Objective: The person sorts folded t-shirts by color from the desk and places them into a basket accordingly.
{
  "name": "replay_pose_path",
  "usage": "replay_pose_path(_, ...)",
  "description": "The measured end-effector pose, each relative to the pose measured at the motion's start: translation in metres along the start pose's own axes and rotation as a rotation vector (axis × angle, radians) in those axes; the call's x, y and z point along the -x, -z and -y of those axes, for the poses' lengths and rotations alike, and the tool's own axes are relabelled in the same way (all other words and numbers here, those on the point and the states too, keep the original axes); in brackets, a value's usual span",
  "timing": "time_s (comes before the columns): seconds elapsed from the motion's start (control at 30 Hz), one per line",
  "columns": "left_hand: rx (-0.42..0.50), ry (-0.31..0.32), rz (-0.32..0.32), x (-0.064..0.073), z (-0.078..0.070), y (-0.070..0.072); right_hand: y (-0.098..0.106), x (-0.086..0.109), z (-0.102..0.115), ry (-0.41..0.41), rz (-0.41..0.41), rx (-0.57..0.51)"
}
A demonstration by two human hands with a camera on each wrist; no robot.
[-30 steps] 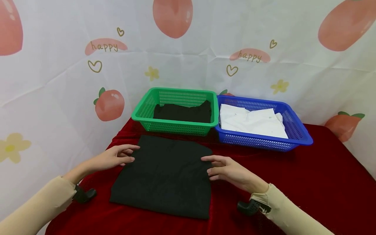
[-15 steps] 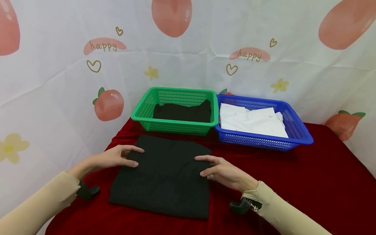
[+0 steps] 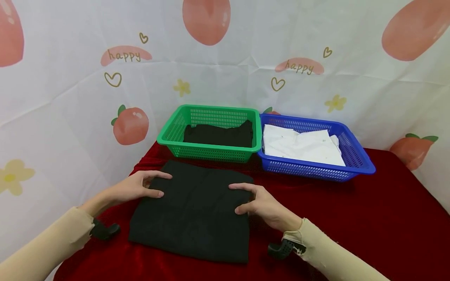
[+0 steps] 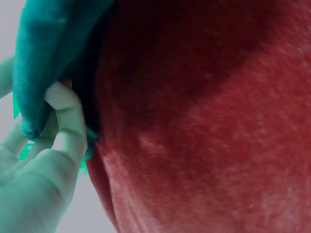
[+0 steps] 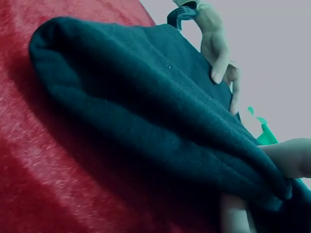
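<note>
A folded black garment [image 3: 197, 218] lies in front of the person, its near end lying on red cloth. Its left edge is in the left hand [image 3: 128, 189], with thumb and index finger over the top. At the opposite edge the right hand [image 3: 268, 208] pinches the fabric, thumb and index finger above it. Through the right wrist view, the layered side of the garment [image 5: 146, 97] bulges between that hand's fingers [image 5: 289, 156], one finger lying beneath. The left wrist view has the left hand's fingers [image 4: 68, 114] tucked against the folded edge.
Behind the garment stands a green plastic basket [image 3: 211, 147] with dark folded cloth [image 3: 219, 136] in it. A blue basket [image 3: 313, 160] with white folded cloth [image 3: 302, 146] adjoins it on the right. Red velvet [image 3: 386, 210] covers the table; a printed backdrop [image 3: 225, 86] hangs behind.
The right hand has moved left onto the garment's right edge, and the left hand has come in slightly from the left. Both now hold the edges, and the garment has shifted slightly.
</note>
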State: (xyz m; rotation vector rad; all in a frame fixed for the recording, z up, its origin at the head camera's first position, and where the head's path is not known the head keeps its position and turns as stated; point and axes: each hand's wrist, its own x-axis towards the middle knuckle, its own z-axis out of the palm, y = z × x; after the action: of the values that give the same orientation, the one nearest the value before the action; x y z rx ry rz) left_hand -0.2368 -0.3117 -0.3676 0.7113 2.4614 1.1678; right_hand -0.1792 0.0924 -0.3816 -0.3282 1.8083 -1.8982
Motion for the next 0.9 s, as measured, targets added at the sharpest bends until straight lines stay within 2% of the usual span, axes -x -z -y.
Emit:
replay_pose_path(0.23, -0.003, -0.031, -0.056, 0.001, -0.011, 0.007, 0.007, 0.003, 0.019, 0.02, -0.014, -0.034)
replay_pose_path(0.4, 0.009, -0.061, -0.109, 0.004, -0.026, 0.016, 0.014, 0.006, 0.037, 0.057, -0.017, -0.037)
replay_pose_path(0.6, 0.171, -0.079, -0.08, 0.002, -0.048, 0.025, 0.021, 0.009, 0.06, 0.095, 0.001, -0.028)
replay_pose_path(0.77, 0.088, -0.12, -0.123, -0.003, -0.065, 0.035, 0.027, 0.01, 0.077, 0.122, 0.019, -0.044)
replay_pose_path(0.83, 0.096, -0.14, -0.132, -0.006, -0.072, 0.04, 0.03, 0.01, 0.084, 0.134, 0.028, -0.057)
replay_pose_path(0.9, 0.145, -0.161, -0.12, -0.01, -0.077, 0.046, 0.034, 0.009, 0.093, 0.144, 0.034, -0.065)
